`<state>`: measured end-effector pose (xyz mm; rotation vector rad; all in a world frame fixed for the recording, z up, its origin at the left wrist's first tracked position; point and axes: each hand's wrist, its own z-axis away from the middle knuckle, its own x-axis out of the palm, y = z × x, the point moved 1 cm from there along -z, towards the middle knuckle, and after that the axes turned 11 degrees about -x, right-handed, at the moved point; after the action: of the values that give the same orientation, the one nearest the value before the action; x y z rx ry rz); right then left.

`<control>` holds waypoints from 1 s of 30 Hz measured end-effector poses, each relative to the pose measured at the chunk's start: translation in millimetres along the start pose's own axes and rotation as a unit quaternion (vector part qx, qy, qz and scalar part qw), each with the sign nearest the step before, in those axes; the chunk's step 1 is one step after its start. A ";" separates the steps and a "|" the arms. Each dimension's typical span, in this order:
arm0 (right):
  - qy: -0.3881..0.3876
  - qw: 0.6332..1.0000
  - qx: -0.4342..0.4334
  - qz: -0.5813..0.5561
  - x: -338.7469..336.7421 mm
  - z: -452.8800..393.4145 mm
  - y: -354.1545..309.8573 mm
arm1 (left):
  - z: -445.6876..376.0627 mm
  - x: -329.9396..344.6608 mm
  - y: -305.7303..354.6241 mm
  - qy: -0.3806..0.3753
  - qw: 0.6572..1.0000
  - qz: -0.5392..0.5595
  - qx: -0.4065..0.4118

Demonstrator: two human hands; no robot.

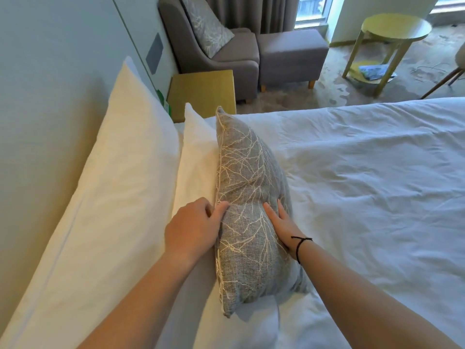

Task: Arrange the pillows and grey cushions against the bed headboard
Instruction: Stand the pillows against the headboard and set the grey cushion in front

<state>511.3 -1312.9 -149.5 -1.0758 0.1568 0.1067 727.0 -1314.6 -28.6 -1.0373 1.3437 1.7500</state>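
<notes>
A grey cushion [247, 187] with a pale branch pattern stands on edge on the bed, leaning against a white pillow [198, 157]. Behind that, a larger white pillow [118, 177] rests against the pale headboard [45, 96] on the left. My left hand [193, 227] grips the cushion's near left edge, thumb on the front. My right hand [281, 222], with a black cord at the wrist, presses flat on the cushion's right face. A second grey patterned cushion [206, 23] sits on the armchair at the back.
The white duvet [364, 185] covers the bed to the right. A wooden bedside table [201, 91] stands beyond the pillows. Further back are a grey armchair [226, 56], a grey footstool [292, 56] and a round yellow-green side table [395, 28].
</notes>
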 end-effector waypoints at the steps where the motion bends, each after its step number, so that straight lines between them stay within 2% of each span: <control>1: 0.018 1.000 0.000 -0.003 -1.8 5.7 0.7 | 10.3 -2.7 -7.5 0.006 1.000 -0.013 -0.001; 4: 0.077 0.997 -0.010 -0.002 -3.8 29.5 4.4 | 52.0 -6.3 -41.5 0.011 0.999 -0.034 0.014; 7: 0.097 0.994 -0.037 0.021 4.9 61.9 -10.0 | 97.3 -2.0 -78.1 -0.015 0.998 -0.061 0.015; 10: 0.081 0.990 -0.095 0.065 22.1 98.2 -34.9 | 136.3 4.4 -102.8 -0.038 0.995 -0.085 -0.034; 13: 0.048 0.977 -0.149 0.144 41.7 129.2 -58.6 | 164.2 2.8 -121.2 -0.062 0.988 0.008 -0.143; 15: 0.027 0.963 -0.163 0.214 53.3 143.6 -67.3 | 181.0 0.5 -131.2 -0.077 0.978 0.071 -0.181; 19: 0.025 0.942 -0.170 0.287 62.3 158.8 -69.1 | 212.3 1.6 -144.7 -0.080 0.978 0.098 -0.168; 22: 0.018 0.944 -0.166 0.285 59.7 159.3 -63.8 | 236.7 7.6 -159.7 -0.081 0.976 0.081 -0.187; 26: 0.011 0.943 -0.171 0.285 56.8 156.5 -60.0 | 259.4 9.6 -175.6 -0.045 0.970 0.082 -0.223; 30: -0.001 0.948 -0.170 0.269 54.4 160.5 -56.9 | 267.4 -6.1 -181.4 -0.027 0.978 0.053 -0.201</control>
<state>586.2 -1197.6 -35.2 -1.3533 0.4420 0.6469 840.3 -1013.7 -60.8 -1.1349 1.0495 2.1735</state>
